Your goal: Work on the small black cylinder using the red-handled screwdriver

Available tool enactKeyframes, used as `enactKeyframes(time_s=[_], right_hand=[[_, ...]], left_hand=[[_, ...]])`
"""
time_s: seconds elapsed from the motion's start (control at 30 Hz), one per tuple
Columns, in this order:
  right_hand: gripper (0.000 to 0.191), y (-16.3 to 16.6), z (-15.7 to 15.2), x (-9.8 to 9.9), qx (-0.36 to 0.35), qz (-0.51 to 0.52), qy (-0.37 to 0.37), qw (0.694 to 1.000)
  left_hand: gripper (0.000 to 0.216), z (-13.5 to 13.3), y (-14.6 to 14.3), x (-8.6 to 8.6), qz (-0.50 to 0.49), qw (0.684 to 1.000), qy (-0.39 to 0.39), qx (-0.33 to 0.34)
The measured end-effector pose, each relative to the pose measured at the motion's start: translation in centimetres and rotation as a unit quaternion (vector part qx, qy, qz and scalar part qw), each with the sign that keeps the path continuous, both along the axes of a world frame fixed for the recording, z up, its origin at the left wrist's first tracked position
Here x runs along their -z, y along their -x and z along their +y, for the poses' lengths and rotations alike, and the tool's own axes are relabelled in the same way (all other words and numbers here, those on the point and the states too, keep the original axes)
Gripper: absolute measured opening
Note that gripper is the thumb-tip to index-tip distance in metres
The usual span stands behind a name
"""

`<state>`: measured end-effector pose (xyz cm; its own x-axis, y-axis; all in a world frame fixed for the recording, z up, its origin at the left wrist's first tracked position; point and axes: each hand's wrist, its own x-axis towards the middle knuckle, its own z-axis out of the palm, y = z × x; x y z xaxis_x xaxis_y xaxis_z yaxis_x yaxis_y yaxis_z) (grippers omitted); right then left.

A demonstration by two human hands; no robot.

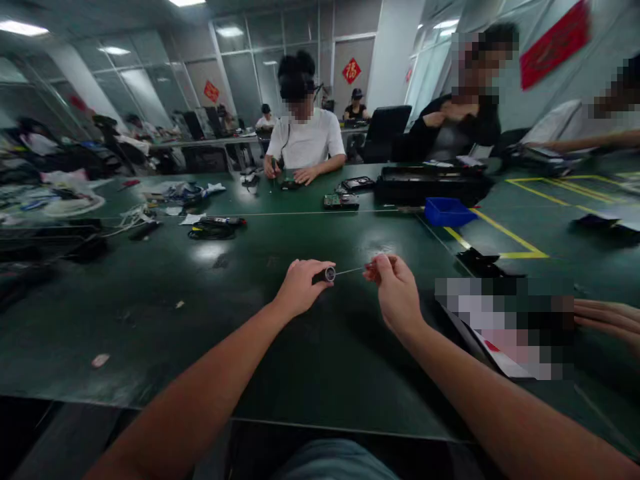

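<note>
Nothing but the wire stands between the left hand (300, 288) and the right hand (396, 292), which are held close together over the dark green bench (210, 313).

Just right of the right hand lies a flat blurred item (500, 330). Its near edge is close to that forearm. Past it, at the far right, another person's fingers (607, 319) rest on the bench.

Beyond the right hand run yellow tape lines (505, 233). Farther out is a blue bin (447, 211), with a long black case (430, 184) behind it. Beyond the left hand, well apart, lie a circuit board (341, 201) and a heap of black cables (215, 229). Across the bench a person in a white shirt (306, 140) sits with both hands on the surface. Far to the left of the left hand, nearer the bench edge, lies a small pale scrap (100, 361).

The cylinder (327, 274) is small and black, and its silver end faces the right hand. Its long axis runs left to right. The thin wire (350, 271) leaves that end and continues along the same line, nearly level and rising slightly toward the right hand. It looks straight. I cannot tell whether the cylinder touches the bench.

The left hand is curled closed, knuckles up, with its fingertips clamped on the cylinder's black body. The right hand pinches the far end of the wire between thumb and forefinger, and its other fingers are folded in.
</note>
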<state>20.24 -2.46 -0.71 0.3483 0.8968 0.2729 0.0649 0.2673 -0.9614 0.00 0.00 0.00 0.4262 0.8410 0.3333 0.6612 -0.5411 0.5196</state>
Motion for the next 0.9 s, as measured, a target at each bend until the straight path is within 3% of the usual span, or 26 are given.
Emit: enactKeyframes(time_s=[0.13, 0.37, 0.6, 0.73, 0.9], right_hand=[[0.027, 0.3, -1.0, -1.1, 0.019, -0.105, -0.030, 0.994], [0.021, 0.3, -1.6, -1.7, -0.009, -0.265, -0.071, 0.962], [0.019, 0.2, -1.3, -1.8, -0.018, -0.328, -0.055, 0.943], [0.019, 0.1, -1.2, -1.8, -0.012, -0.329, -0.046, 0.943], [0.019, 0.1, -1.3, -2.0, -0.004, -0.318, -0.045, 0.947]], left_hand=[[0.035, 0.1, 0.1, 0.0, 0.006, 1.000, -0.003, 0.000], [0.039, 0.0, 0.1, 0.2, 0.044, 0.999, 0.004, -0.007], [0.039, 0.4, 0.2, 0.7, 0.092, 0.996, 0.019, -0.003], [0.034, 0.5, 0.3, 0.6, 0.017, 1.000, 0.017, 0.002], [0.036, 0.6, 0.3, 0.3, -0.181, 0.981, 0.044, -0.051]])
